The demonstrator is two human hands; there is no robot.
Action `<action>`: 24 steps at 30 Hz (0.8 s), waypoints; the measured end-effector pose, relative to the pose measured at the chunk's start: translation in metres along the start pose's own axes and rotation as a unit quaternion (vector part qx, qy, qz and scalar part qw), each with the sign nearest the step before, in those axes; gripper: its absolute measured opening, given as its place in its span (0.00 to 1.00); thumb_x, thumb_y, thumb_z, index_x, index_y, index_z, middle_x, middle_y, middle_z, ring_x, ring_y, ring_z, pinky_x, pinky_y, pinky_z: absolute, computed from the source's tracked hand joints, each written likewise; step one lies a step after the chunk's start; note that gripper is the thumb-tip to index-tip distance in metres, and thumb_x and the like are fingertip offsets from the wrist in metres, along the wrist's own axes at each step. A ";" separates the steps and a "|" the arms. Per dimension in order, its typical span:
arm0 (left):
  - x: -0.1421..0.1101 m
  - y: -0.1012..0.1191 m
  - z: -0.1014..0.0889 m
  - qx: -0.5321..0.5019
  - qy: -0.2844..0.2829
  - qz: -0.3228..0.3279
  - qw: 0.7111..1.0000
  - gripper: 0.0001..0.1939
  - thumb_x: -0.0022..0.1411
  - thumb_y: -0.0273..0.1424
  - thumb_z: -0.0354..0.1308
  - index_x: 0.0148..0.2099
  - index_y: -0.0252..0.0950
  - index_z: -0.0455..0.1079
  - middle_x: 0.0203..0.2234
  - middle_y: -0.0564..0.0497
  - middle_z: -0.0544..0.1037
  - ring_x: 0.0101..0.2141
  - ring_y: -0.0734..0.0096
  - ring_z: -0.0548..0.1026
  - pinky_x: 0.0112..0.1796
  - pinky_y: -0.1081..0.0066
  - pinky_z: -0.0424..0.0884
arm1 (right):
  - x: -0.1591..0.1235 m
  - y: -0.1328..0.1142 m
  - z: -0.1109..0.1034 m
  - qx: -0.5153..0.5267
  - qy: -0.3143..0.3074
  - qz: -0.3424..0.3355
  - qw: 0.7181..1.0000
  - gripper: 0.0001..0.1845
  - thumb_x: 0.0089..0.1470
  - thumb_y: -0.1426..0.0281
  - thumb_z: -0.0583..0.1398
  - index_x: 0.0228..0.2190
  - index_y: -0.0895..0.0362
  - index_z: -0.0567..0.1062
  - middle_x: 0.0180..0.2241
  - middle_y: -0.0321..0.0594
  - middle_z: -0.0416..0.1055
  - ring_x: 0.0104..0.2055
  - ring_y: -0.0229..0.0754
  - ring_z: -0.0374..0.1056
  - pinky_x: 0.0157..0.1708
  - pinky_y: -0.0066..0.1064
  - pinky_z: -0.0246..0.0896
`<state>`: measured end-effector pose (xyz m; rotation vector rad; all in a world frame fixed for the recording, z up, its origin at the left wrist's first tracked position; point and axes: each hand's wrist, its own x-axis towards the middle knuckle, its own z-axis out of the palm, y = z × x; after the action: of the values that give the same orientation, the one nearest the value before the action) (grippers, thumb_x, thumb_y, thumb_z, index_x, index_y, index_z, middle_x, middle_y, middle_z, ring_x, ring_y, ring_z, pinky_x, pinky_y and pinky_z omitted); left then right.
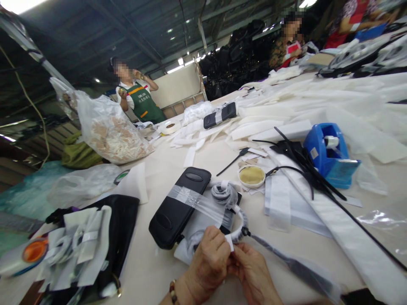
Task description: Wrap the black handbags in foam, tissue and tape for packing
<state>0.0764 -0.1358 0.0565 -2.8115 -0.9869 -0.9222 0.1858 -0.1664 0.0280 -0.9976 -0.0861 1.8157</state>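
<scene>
My left hand [210, 253], a beaded bracelet at its wrist, is closed with its fingers curled. My right hand [252, 271] meets it, thumb and fingers pinched. Between them sticks out a small white slip [229, 242], partly hidden by my fingers. Just beyond lies a black padded case-like bag part [181, 207], bound with clear film to a grey wrapped bundle [203, 214]. A coiled grey-wrapped strap [224, 194] rests on that bundle. A white-wrapped loop [241, 224] runs down toward my hands, joined to a dark strap in clear plastic [295, 264].
On the left lie a black bag [125, 220] with wrapped parts and a tape roll [34, 252]. At the right stand a blue tape dispenser [327, 148], loose black straps [295, 165] and a yellow-filled round dish [252, 175]. Co-workers [141, 99] are across the table.
</scene>
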 end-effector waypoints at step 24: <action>0.033 -0.002 -0.029 -0.016 -0.282 -0.213 0.935 0.12 0.45 0.19 0.49 0.33 0.36 0.66 0.31 0.51 0.73 0.38 0.64 0.66 0.38 0.63 0.59 | 0.001 0.006 0.001 -0.077 0.029 -0.112 0.990 0.27 0.21 0.50 0.71 0.15 0.59 0.71 0.13 0.33 0.67 0.18 0.32 0.58 0.20 0.24 0.53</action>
<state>0.0807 -0.1215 0.0983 -3.0063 -1.6997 -0.1054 0.1806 -0.1679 0.0247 -1.1027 -0.2936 1.5922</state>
